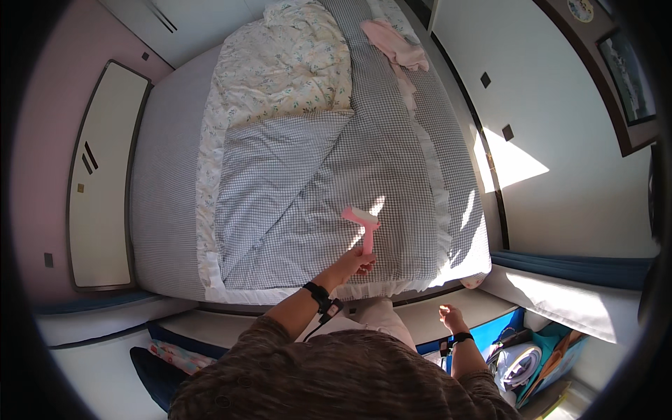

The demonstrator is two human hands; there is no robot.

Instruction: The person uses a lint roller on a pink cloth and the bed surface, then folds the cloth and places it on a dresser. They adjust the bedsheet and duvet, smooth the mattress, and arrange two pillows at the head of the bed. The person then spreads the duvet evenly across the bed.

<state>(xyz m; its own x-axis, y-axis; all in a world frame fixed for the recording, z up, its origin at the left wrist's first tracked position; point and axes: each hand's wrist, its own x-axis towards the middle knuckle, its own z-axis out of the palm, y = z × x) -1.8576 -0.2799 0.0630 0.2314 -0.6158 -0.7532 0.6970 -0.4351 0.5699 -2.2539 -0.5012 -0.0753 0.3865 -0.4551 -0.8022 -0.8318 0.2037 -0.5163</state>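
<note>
My left hand point(357, 264) grips the handle of a pink lint roller point(369, 237), whose pale roll points away from me over the near part of the bed. Beneath it spreads a grey checked quilt point(294, 210) with a white ruffled edge. The quilt's floral side point(283, 63) shows where it is folded over at the far end. A pink garment point(394, 44) lies at the far right of the bed. Off the bed's near right edge, my right hand point(451, 317) hangs in the air with fingers curled; nothing can be seen in it.
A blue storage box point(488, 333) stands at my lower right, beside bags and a coiled white hose point(520, 365). A dark blue cushion point(152, 375) lies at the lower left. White cabinet doors point(551, 121) line the right; a framed panel point(105, 178) is on the left.
</note>
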